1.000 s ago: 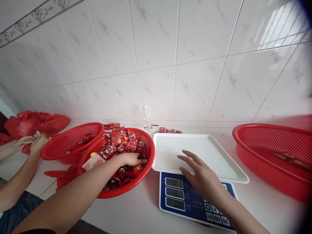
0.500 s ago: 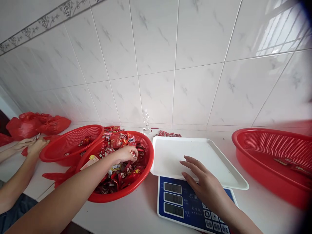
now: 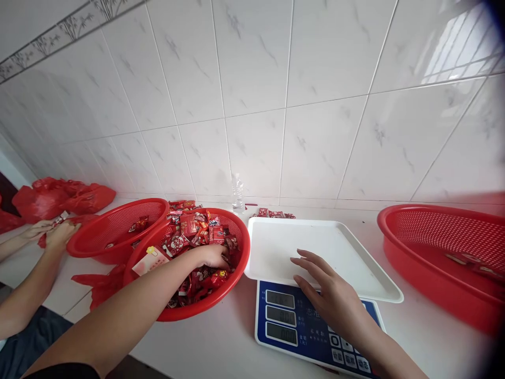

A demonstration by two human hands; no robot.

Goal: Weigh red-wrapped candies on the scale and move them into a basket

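My left hand (image 3: 216, 256) reaches into a red basket (image 3: 245, 247) filled with small red-wrapped packets (image 3: 189, 223). Its fingers are bent down among the packets and partly hidden, so what they grip cannot be made out. A pale card with a yellow flower (image 3: 152, 259) lies at the left of that heap. My right hand (image 3: 325, 281), fingers spread and holding nothing, hovers over the near edge of a white tray (image 3: 292, 245). The tray sits on a blue scale (image 3: 292, 347) with three displays and a keypad.
Another red basket (image 3: 114, 226) with a few packets stands to the left. A large red basket (image 3: 437, 279) is at the right. Behind are a clear bottle (image 3: 238, 196) and loose packets (image 3: 272, 213). Red bags (image 3: 59, 200) and another person's hands (image 3: 59, 231) are at far left.
My left hand has moved slightly right and deeper among the packets, uncovering more of the pale card. My right hand is nearly unmoved. The view has shifted slightly.
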